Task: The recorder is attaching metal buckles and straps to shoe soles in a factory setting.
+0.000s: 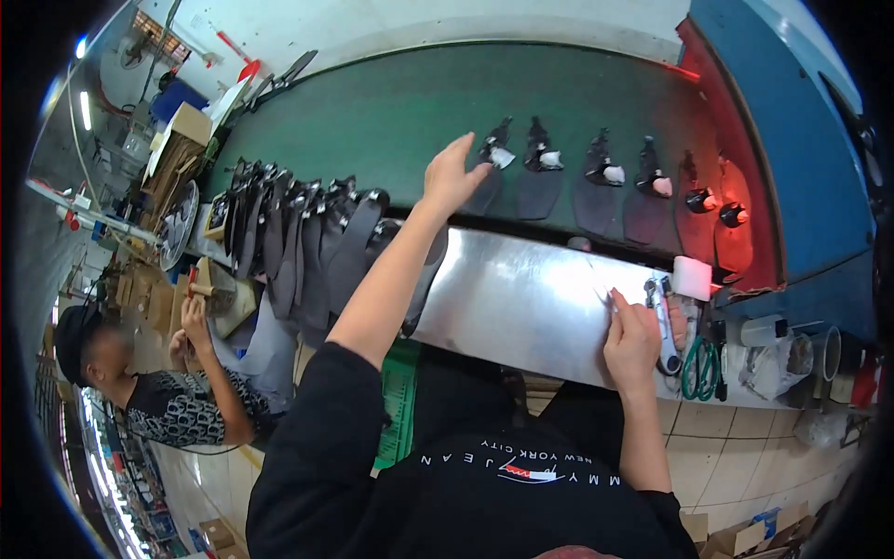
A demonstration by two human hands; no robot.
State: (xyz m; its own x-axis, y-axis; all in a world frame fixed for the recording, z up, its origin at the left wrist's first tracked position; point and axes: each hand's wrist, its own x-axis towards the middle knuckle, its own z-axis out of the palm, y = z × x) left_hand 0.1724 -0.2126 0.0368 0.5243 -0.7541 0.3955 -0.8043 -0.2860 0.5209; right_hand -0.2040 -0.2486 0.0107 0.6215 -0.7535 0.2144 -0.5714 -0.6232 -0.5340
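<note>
My left hand [454,177] reaches over the green conveyor belt [372,102], its fingers stretched out and apart. It is beside the nearest dark sandal [484,194], which has a white scrap at its straps; whether they touch I cannot tell. More dark sandals [538,197] lie in a row to the right, toes toward me, with white wads at their straps. My right hand [631,337] is closed at the right end of the shiny metal worktop [512,289]. Its fingertips pinch a thin, pale, pointed tool [598,278], whose kind I cannot make out.
Many dark sandals [312,252] stand packed at my left. A red-lit blue machine [792,130] borders the belt's right end. Near my right hand are a white block [691,277], a metal hand tool [665,335] and green-handled scissors [700,368]. Another person [186,401] works at far left.
</note>
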